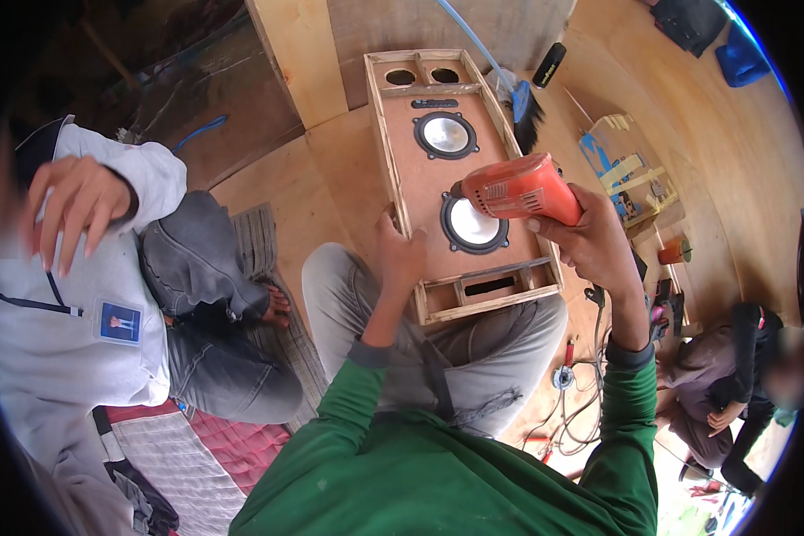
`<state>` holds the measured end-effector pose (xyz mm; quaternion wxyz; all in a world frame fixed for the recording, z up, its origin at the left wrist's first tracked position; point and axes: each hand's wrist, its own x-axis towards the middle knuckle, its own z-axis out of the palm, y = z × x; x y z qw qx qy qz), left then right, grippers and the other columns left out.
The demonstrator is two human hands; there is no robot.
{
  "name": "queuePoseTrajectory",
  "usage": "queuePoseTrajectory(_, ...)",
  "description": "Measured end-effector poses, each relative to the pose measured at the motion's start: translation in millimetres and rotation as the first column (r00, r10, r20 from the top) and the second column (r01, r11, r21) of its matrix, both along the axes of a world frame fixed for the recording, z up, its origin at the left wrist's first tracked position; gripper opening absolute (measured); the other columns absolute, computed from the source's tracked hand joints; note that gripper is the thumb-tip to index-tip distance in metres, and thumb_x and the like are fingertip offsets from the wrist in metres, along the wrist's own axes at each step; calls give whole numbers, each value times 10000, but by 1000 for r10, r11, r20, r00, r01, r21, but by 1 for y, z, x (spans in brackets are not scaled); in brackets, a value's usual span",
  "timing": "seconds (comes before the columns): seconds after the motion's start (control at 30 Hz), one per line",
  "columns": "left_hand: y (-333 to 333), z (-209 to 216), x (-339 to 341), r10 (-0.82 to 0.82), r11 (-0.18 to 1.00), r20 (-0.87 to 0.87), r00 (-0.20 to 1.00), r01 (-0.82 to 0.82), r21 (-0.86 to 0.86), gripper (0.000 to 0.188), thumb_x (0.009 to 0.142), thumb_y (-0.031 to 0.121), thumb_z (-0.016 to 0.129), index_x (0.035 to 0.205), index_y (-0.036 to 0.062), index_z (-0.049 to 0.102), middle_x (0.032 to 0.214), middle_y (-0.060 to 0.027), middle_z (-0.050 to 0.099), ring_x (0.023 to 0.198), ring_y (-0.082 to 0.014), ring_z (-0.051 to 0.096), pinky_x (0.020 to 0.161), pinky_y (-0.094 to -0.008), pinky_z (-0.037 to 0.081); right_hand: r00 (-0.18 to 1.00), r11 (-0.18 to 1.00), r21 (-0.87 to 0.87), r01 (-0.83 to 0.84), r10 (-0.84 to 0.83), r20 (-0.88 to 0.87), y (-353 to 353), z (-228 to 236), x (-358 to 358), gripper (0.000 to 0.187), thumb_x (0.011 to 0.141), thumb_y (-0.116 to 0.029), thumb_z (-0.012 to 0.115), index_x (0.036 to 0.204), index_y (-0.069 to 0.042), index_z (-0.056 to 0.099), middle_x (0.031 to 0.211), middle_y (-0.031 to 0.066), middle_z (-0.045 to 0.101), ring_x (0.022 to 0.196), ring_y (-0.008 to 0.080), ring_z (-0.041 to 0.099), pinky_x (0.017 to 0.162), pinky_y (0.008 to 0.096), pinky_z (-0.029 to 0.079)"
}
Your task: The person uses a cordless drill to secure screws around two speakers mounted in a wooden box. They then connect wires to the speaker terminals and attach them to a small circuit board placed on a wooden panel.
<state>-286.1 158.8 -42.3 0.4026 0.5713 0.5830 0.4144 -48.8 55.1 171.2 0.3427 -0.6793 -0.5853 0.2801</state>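
A wooden speaker box [400, 179] lies tilted across my lap, front face up. Two round speakers with black rims and pale cones are set in its brown panel: an upper speaker [447, 136] and a lower speaker [474, 222]. My right hand [590, 234] is closed round the grip of a red power drill [520, 190]. The drill's dark nose points left, over the upper left rim of the lower speaker; its tip is hard to make out. My left hand [400, 254] grips the box's left side wall near the lower speaker.
Someone in a pale hoodie [71, 357] sits close on my left, one hand raised. Another person [732, 393] crouches at the far right. Beyond the box are a black brush [529, 121] and a board with yellow strips [630, 170]. Cables [581, 415] lie by my right knee.
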Motion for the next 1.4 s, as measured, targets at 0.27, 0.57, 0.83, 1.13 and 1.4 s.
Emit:
queuePoseTrajectory(0.27, 7, -3, 4, 10, 999, 49, 999, -13, 49, 755, 910, 124, 724, 1596, -59, 467, 1545, -305, 542, 1465, -453, 537, 1253, -495, 413, 1000, 1000, -3, -2, 2, 31, 4, 0, 2, 293, 978, -167, 871, 1155, 21, 734, 744, -26, 635, 554, 46, 548, 509, 262, 433)
queuePoseTrajectory(0.57, 6, -3, 3, 0, 997, 53, 999, -4, 73, 728, 905, 116, 713, 1572, -65, 484, 1526, -306, 550, 1442, -463, 548, 1236, -505, 426, 997, 999, -32, -36, 38, 65, 11, 8, 1, 315, 952, -188, 869, 1146, 22, 737, 734, 17, 631, 594, 94, 577, 563, 317, 465)
queuePoseTrajectory(0.83, 13, -18, 4, -13, 995, 104, 995, 2, 97, 745, 888, 116, 704, 1573, -75, 482, 1487, -318, 557, 1408, -465, 563, 1218, -506, 434, 937, 962, -206, -179, 231, 263, 50, 51, 8, 341, 876, -185, 856, 1043, 78, 715, 803, 203, 696, 723, 334, 707, 703, 467, 548)
queuePoseTrajectory(1.13, 14, -27, 1, -39, 993, 150, 988, 22, 112, 785, 861, 121, 720, 1581, -77, 481, 1482, -307, 559, 1409, -442, 564, 1214, -493, 436, 939, 909, -364, -203, 286, 191, 93, 73, 4, 206, 873, -148, 802, 935, 14, 690, 658, 29, 593, 479, 115, 551, 378, 326, 397)
queuePoseTrajectory(1.4, 16, -31, 2, -27, 991, 191, 981, 2, 131, 765, 842, 126, 730, 1555, -60, 522, 1472, -308, 574, 1406, -441, 569, 1211, -498, 441, 909, 923, -267, -278, 342, 237, 98, 66, 4, 257, 815, -114, 794, 759, 15, 578, 627, 16, 481, 511, 138, 470, 436, 353, 386)
